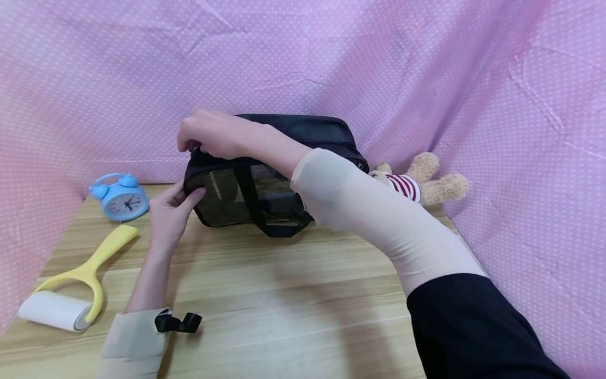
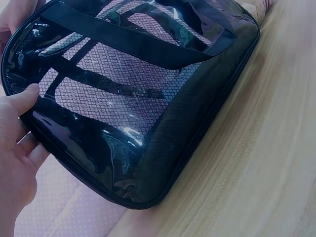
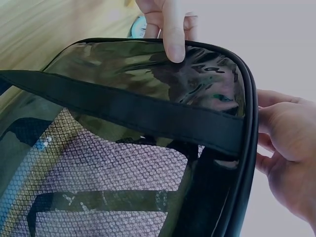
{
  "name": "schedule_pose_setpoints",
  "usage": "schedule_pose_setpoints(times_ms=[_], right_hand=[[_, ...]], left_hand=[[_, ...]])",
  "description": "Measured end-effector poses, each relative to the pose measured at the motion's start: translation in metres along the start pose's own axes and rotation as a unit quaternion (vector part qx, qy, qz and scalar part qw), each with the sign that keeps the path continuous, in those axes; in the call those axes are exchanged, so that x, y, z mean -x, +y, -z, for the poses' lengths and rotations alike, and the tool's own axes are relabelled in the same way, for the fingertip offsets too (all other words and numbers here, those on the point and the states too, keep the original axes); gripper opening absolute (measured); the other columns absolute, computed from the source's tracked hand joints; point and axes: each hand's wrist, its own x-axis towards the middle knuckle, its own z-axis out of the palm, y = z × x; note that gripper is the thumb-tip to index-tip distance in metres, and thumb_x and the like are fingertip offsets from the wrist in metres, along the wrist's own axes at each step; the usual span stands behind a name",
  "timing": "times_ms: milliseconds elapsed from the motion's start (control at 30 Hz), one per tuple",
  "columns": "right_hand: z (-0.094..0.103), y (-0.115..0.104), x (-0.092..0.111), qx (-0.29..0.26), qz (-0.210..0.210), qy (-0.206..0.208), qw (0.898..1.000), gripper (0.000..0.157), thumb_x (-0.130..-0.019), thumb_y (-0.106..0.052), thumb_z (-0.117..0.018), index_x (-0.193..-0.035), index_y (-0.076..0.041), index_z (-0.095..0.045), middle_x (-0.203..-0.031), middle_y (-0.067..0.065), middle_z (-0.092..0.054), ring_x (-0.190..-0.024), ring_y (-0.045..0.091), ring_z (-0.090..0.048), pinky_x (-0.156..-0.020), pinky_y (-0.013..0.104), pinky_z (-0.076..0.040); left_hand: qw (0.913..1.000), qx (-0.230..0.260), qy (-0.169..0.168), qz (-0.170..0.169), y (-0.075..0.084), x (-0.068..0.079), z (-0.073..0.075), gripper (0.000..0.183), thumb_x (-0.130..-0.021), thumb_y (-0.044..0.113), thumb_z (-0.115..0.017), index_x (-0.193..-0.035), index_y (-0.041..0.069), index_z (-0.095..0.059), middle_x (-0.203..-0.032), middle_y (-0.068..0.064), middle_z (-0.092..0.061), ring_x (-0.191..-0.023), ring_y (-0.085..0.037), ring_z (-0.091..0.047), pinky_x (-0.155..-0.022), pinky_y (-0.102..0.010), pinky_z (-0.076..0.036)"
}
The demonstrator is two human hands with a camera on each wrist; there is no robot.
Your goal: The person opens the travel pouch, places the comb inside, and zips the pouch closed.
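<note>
A black bag [image 1: 303, 126] with see-through sides stands on the table, one strap handle [image 1: 281, 230] hanging down its front. My left hand [image 1: 168, 216] grips its left end, thumb on the clear panel [image 2: 98, 94] and fingers behind the edge. Over the bag's top left corner, my right hand [image 1: 218, 134] has its fingers curled at the top edge. In the right wrist view, the right hand's fingers [image 3: 266, 131] meet the dark rim [image 3: 252, 113], and the exact part they pinch is hidden. Mesh [image 3: 123, 170] shows through the clear panel.
A blue alarm clock [image 1: 124, 200] stands left of the bag. Nearer lies a lint roller [image 1: 59, 310] with a yellow handle. At right, a teddy bear [image 1: 407, 184] in a striped top lies partly behind my right arm. Pink dotted cloth [image 1: 284, 58] hangs behind the wooden table [image 1: 284, 295].
</note>
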Motion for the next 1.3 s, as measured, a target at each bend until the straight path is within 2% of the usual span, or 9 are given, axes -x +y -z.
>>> schedule_pose_setpoints(times_ms=[167, 233, 300, 367, 467, 633, 967, 1167, 1300], right_hand=[[-0.003, -0.001, -0.002, 0.012, 0.011, 0.011, 1.000, 0.041, -0.097, 0.013, -0.045, -0.109, -0.014, -0.073, -0.102, -0.002, -0.065, -0.094, 0.011, -0.050, -0.085, 0.018, -0.039], [-0.003, -0.001, -0.002, 0.009, 0.014, 0.015, 1.000, 0.042, -0.097, 0.013, -0.043, -0.108, -0.014, -0.074, -0.098, -0.001, -0.062, -0.091, 0.011, -0.047, -0.084, 0.018, -0.039], [-0.003, -0.002, -0.003, 0.005, 0.016, 0.017, 1.000, 0.043, -0.098, 0.012, -0.043, -0.111, -0.014, -0.075, -0.102, 0.000, -0.066, -0.094, 0.011, -0.052, -0.088, 0.016, -0.042], [-0.003, -0.002, -0.002, 0.004, 0.011, 0.017, 1.000, 0.044, -0.099, 0.010, -0.046, -0.121, -0.015, -0.075, -0.114, 0.000, -0.070, -0.103, 0.009, -0.058, -0.097, 0.016, -0.046], [-0.002, -0.001, -0.001, 0.010, 0.006, 0.017, 1.000, 0.039, -0.101, 0.005, -0.050, -0.124, -0.017, -0.074, -0.121, 0.000, -0.070, -0.110, 0.008, -0.058, -0.101, 0.017, -0.046], [-0.004, -0.001, 0.003, 0.032, 0.001, 0.025, 0.999, 0.030, -0.102, -0.002, -0.056, -0.117, -0.019, -0.075, -0.115, -0.003, -0.066, -0.108, 0.007, -0.052, -0.099, 0.019, -0.044], [-0.007, 0.000, 0.007, 0.064, 0.009, 0.046, 0.997, 0.016, -0.106, -0.014, -0.056, -0.105, -0.018, -0.071, -0.104, -0.008, -0.055, -0.101, 0.008, -0.047, -0.091, 0.020, -0.042], [-0.007, 0.003, 0.008, 0.046, 0.019, 0.074, 0.996, 0.015, -0.107, -0.014, -0.052, -0.097, -0.018, -0.062, -0.095, -0.008, -0.053, -0.095, 0.009, -0.041, -0.085, 0.021, -0.035], [-0.006, 0.007, 0.011, 0.005, 0.010, 0.088, 0.996, 0.011, -0.107, -0.017, -0.053, -0.097, -0.017, -0.057, -0.093, -0.008, -0.054, -0.093, 0.009, -0.041, -0.083, 0.019, -0.034]], left_hand=[[0.9999, -0.014, -0.002, -0.003, 0.000, 0.000, 0.000, 0.036, -0.092, 0.004, -0.075, -0.128, 0.003, -0.072, -0.110, 0.011, -0.078, -0.103, -0.001, -0.072, -0.087, -0.012, -0.056], [0.9998, -0.019, -0.002, -0.005, 0.000, 0.001, 0.001, 0.037, -0.092, 0.005, -0.075, -0.129, 0.003, -0.072, -0.112, 0.011, -0.078, -0.104, -0.001, -0.072, -0.087, -0.012, -0.056], [0.9997, -0.022, -0.003, -0.005, 0.000, 0.001, 0.002, 0.036, -0.093, 0.005, -0.075, -0.129, 0.004, -0.072, -0.111, 0.012, -0.078, -0.104, -0.001, -0.072, -0.087, -0.012, -0.056], [0.9998, -0.021, -0.002, -0.004, 0.000, 0.001, 0.001, 0.036, -0.093, 0.005, -0.075, -0.128, 0.003, -0.072, -0.111, 0.011, -0.078, -0.103, -0.001, -0.072, -0.087, -0.012, -0.056], [0.9998, -0.018, 0.001, -0.002, 0.000, 0.001, 0.001, 0.035, -0.092, 0.005, -0.075, -0.128, 0.003, -0.072, -0.108, 0.011, -0.079, -0.102, -0.001, -0.072, -0.086, -0.013, -0.056], [0.9998, -0.018, 0.002, 0.000, -0.001, 0.001, 0.001, 0.036, -0.092, 0.006, -0.076, -0.127, 0.004, -0.073, -0.108, 0.011, -0.079, -0.101, -0.001, -0.072, -0.085, -0.012, -0.056], [0.9994, -0.034, 0.002, -0.009, -0.002, 0.001, 0.002, 0.035, -0.092, 0.005, -0.076, -0.126, 0.003, -0.073, -0.106, 0.012, -0.079, -0.100, 0.001, -0.072, -0.085, -0.012, -0.056], [0.9982, -0.060, 0.005, -0.002, -0.002, 0.001, 0.003, 0.035, -0.092, 0.009, -0.077, -0.127, 0.007, -0.074, -0.104, 0.014, -0.079, -0.097, 0.002, -0.072, -0.084, -0.012, -0.055], [0.9979, -0.065, 0.005, 0.002, -0.002, 0.001, 0.003, 0.035, -0.092, 0.010, -0.077, -0.127, 0.007, -0.074, -0.104, 0.016, -0.079, -0.097, 0.002, -0.072, -0.085, -0.012, -0.055]])
